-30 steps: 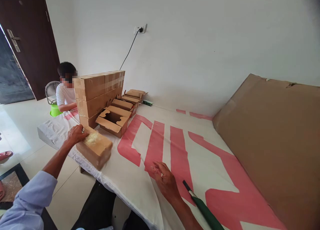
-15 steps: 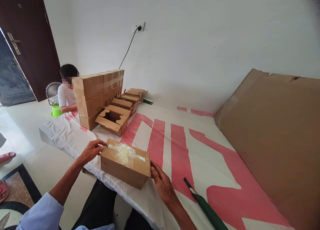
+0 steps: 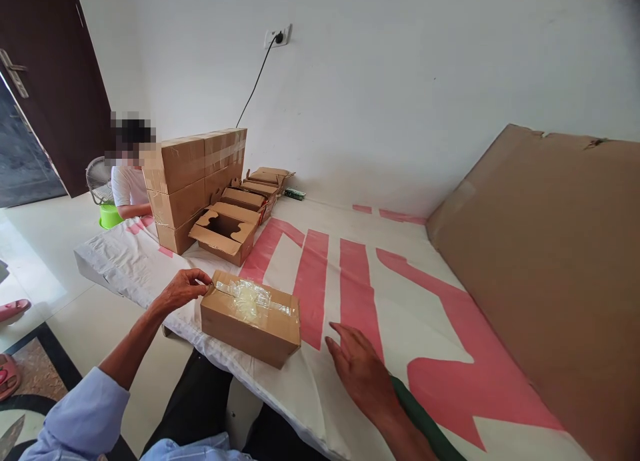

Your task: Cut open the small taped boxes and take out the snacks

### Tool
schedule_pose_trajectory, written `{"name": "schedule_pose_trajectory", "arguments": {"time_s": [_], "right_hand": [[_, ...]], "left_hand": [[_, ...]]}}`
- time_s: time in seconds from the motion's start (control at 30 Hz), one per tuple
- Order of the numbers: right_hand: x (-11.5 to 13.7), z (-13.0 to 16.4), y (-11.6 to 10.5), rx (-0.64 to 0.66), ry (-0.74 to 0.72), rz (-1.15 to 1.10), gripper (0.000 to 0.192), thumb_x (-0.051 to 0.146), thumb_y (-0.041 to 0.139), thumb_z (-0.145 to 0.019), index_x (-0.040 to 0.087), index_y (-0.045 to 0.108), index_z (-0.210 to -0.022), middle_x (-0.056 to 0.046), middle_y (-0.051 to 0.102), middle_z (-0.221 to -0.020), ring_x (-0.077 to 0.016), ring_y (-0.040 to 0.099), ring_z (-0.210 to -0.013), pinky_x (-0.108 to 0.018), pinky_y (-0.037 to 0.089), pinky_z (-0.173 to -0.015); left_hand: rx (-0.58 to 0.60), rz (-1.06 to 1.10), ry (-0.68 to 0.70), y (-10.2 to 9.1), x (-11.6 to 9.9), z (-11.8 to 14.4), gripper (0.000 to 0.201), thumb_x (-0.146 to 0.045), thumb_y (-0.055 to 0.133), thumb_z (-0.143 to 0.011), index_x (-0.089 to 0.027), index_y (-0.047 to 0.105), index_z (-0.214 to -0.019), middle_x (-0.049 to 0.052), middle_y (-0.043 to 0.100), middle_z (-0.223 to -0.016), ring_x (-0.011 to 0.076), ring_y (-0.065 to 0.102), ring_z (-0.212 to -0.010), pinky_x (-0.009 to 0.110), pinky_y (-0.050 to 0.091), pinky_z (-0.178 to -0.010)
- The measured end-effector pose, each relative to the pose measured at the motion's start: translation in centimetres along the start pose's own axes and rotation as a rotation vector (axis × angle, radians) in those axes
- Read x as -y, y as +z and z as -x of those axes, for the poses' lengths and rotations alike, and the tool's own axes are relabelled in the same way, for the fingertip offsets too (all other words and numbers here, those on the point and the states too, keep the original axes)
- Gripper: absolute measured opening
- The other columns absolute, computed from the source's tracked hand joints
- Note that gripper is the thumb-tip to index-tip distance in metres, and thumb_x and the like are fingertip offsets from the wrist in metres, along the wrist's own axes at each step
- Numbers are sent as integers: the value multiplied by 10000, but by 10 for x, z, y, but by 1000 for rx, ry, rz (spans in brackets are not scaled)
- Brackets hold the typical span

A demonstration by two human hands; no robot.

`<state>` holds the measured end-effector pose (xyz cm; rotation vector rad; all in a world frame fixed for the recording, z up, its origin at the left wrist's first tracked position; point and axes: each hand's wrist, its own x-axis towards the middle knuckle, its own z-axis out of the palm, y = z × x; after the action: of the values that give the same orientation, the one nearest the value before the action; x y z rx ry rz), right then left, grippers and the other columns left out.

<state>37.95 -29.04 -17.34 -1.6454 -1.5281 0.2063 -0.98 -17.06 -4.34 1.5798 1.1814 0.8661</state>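
A small closed cardboard box (image 3: 240, 334) lies in front of me near the table's front edge. Clear tape runs along its top, with a crumpled, shiny patch of tape (image 3: 250, 301) in the middle. My left hand (image 3: 185, 291) is at the box's left end, thumb and fingers pinched together at the top corner. My right hand (image 3: 361, 367) hovers to the right of the box, fingers apart and holding nothing. A long dark green object (image 3: 420, 414) lies under and beside my right wrist; its narrow tip is hidden by the hand.
Stacked taped boxes (image 3: 183, 174) stand at the table's left, with an open box (image 3: 225, 237) and several others alongside. A person (image 3: 131, 187) sits behind the stack. A large cardboard sheet (image 3: 545, 261) leans at the right. A red-and-white cloth (image 3: 310, 274) covers the table.
My right hand has let go of the box's right end and moved right, over the green object's tip. My left hand stays at the left corner. The view has tilted slightly downward.
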Motion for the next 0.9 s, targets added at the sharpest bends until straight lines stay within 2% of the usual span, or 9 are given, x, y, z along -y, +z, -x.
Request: {"name": "schedule_pose_trajectory", "arguments": {"time_s": [0.07, 0.17, 0.3, 0.43, 0.57, 0.7, 0.8, 0.9], "right_hand": [[-22, 6, -22, 20, 63, 214, 474, 545, 432, -957, 211, 720, -1132, -180, 727, -1182, -379, 643, -1140, -544, 531, -988], [-45, 20, -52, 127, 225, 443, 473, 514, 425, -929, 192, 715, -1118, -183, 728, -1138, -396, 631, -1122, -531, 527, -965], [-55, 40, -75, 243, 360, 507, 525, 577, 405, -892, 193, 701, -1093, -195, 722, -1156, -424, 634, -1181, -535, 533, -979], [-50, 48, -81, 308, 470, 502, 486, 586, 333, -896, 231, 649, -996, -188, 711, -1166, -421, 636, -1206, -525, 552, -947], [-43, 47, -79, 291, 487, 475, 382, 548, 324, -874, 261, 576, -898, -201, 708, -1107, -439, 646, -1172, -552, 549, -915], [-31, 36, -78, 176, 551, 405, 332, 576, 370, -848, 279, 519, -849, -192, 716, -1064, -428, 689, -1063, -544, 553, -839], [-10, 21, -76, 52, 594, 133, 405, 637, 423, -846, 264, 559, -925, -128, 721, -920, -356, 710, -886, -475, 562, -740], [23, 4, -70, -20, 546, -153, 497, 724, 471, -864, 247, 594, -926, -49, 661, -765, -258, 648, -707, -371, 529, -610]], "left_hand": [[19, -2, -5, 1, -2, 0, 228, -330, 785, -640, -173, 741, -799, -28, 627, -606, 112, 504, -562, 239, 341, -546], [57, 3, -12, 1, -4, -1, 273, -342, 811, -624, -159, 702, -794, -46, 604, -597, 96, 486, -561, 228, 312, -548], [96, -4, -43, 4, -4, -3, 282, -319, 818, -609, -154, 683, -794, -44, 611, -592, 97, 493, -566, 230, 305, -560], [79, 4, -72, 10, -6, -2, 258, -247, 763, -617, -157, 703, -851, -30, 654, -608, 123, 551, -594, 239, 351, -589], [56, -60, -54, 13, -9, 1, 255, -296, 766, -671, -153, 746, -880, -21, 660, -603, 135, 572, -604, 244, 377, -600], [62, -93, -19, 12, -8, 0, 273, -344, 822, -680, -152, 758, -863, -4, 679, -622, 147, 605, -624, 243, 404, -604], [32, -111, 21, 14, -4, -3, 213, -304, 831, -669, -162, 734, -795, -6, 676, -652, 142, 607, -629, 238, 418, -602], [12, -163, 147, 16, -2, -3, 81, -227, 771, -704, -165, 720, -706, 28, 720, -828, 141, 630, -705, 250, 481, -669]]}}
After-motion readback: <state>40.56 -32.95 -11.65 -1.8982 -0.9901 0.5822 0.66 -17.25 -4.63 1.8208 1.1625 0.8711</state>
